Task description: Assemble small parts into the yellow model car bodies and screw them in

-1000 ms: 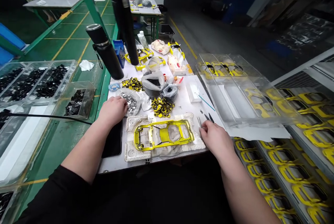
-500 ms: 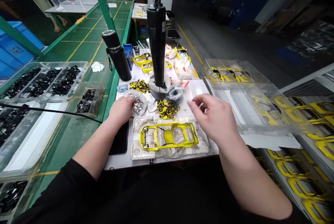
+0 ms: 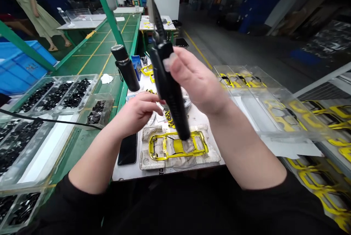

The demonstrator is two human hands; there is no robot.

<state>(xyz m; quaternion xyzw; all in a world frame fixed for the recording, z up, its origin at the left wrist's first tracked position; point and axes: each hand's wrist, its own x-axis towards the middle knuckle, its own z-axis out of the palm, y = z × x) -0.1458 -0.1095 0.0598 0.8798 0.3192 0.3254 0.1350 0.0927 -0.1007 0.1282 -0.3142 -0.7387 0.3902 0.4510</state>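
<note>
A black electric screwdriver (image 3: 168, 85) hangs from above, tilted, its lower end over a yellow toy-car body shell (image 3: 178, 146). My right hand (image 3: 201, 83) is closed on its upper part from the right, thumb in front; the far fingers are hidden. My left hand (image 3: 138, 112) is just left of the screwdriver, fingers curled together toward the thumb; whatever is between the fingertips is too small to make out. The shell lies in a worn white foam block (image 3: 146, 162). Small yellow-and-black parts (image 3: 169, 118) are piled behind it, partly covered by the screwdriver.
A black phone (image 3: 128, 150) lies left of the foam. A black flask (image 3: 125, 68) stands behind my left hand. Trays of black parts (image 3: 76, 92) line the left; clear trays (image 3: 246, 99) and yellow frames (image 3: 315, 176) are on the right. A person (image 3: 30, 8) is far left.
My right hand has moved inward and up onto the screwdriver, which now tilts with its lower end nearer me. My left hand has come away from the bag of small metal pieces, toward the right.
</note>
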